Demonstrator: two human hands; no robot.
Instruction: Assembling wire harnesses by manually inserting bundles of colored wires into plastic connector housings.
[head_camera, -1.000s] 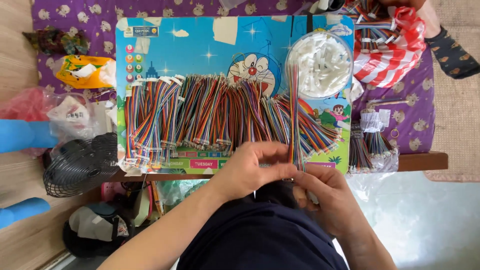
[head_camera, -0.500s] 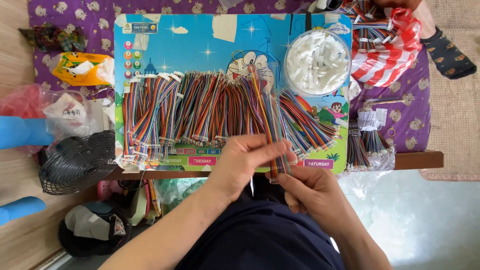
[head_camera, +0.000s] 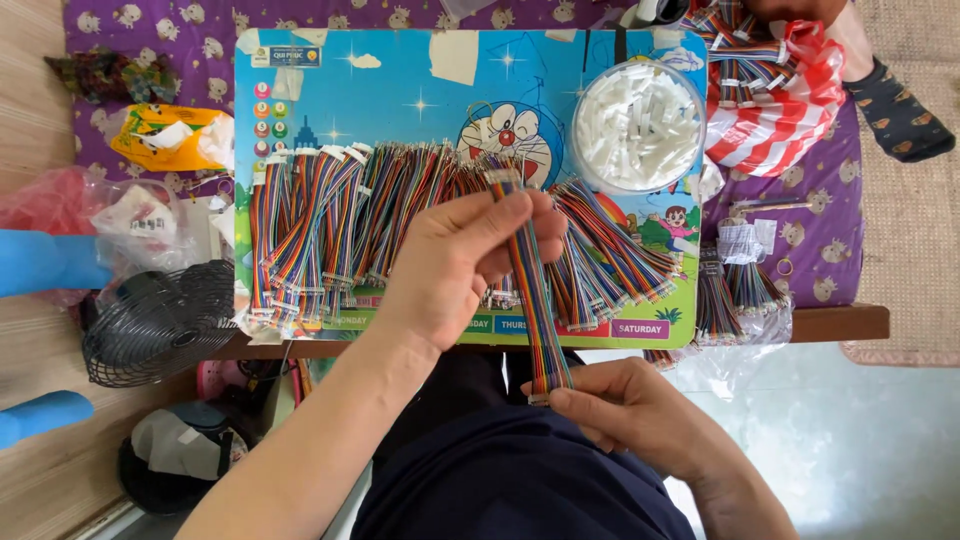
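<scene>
Spanning both hands, a rainbow ribbon cable (head_camera: 530, 290) is held taut above the surface (head_camera: 400, 90): upper end pinched by the left hand (head_camera: 465, 265), lower end by the right hand (head_camera: 620, 410). It is judged light and limp, best gripped at the ends. Similar cables (head_camera: 330, 230) lie beneath.

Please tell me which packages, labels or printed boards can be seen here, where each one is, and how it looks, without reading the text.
Printed board: on the table, rectangular, blue cartoon sky, small dark label in its top-left corner.
Yellow packet: left of the board, crumpled, orange and white marks.
Striped bag: top right, red and white plastic, holding wire bundles.
Clear bag: right table edge, holding wire bundles, white label above.
Round tub: on the board's upper right, clear, white pieces inside.
</scene>
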